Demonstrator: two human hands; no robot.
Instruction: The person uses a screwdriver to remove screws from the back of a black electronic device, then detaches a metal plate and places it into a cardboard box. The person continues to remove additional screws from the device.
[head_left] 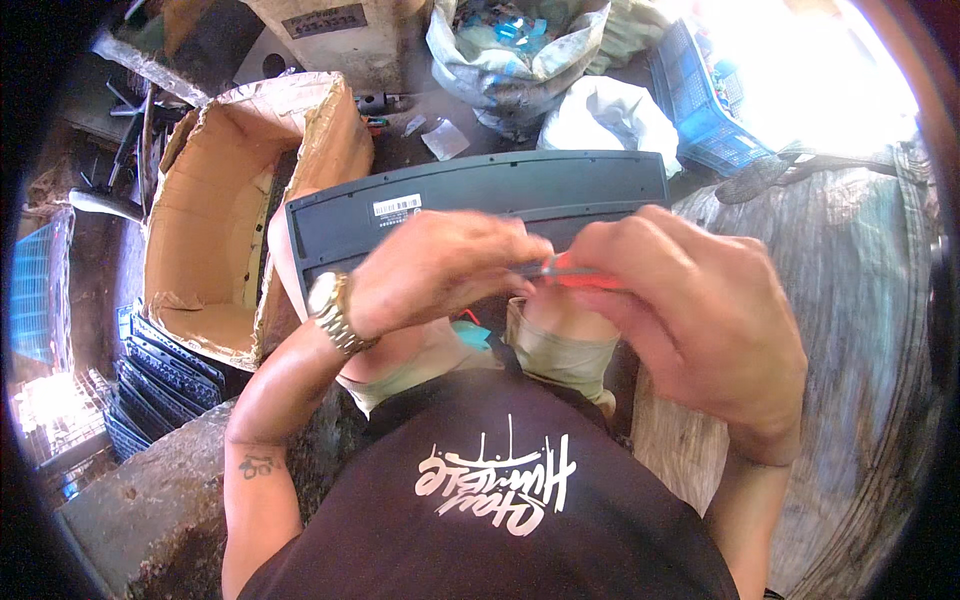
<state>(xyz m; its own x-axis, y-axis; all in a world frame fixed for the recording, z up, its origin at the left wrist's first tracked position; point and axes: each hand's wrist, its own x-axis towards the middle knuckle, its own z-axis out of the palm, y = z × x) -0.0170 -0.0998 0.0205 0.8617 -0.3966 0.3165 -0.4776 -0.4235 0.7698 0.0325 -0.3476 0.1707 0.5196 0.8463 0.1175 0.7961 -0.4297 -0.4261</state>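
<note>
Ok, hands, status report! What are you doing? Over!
Right hand gripping red object. Left hand close beside its end, grip blurred. Black panel partly hidden behind both hands.

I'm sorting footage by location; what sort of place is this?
Probably a salvage or sorting workspace: black keyboards bunched at left, a worn cardboard box and a sack with blue scraps.

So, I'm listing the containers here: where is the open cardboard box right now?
In the head view, the open cardboard box is at upper left, left of the upturned black keyboard and the wristwatch.
</note>
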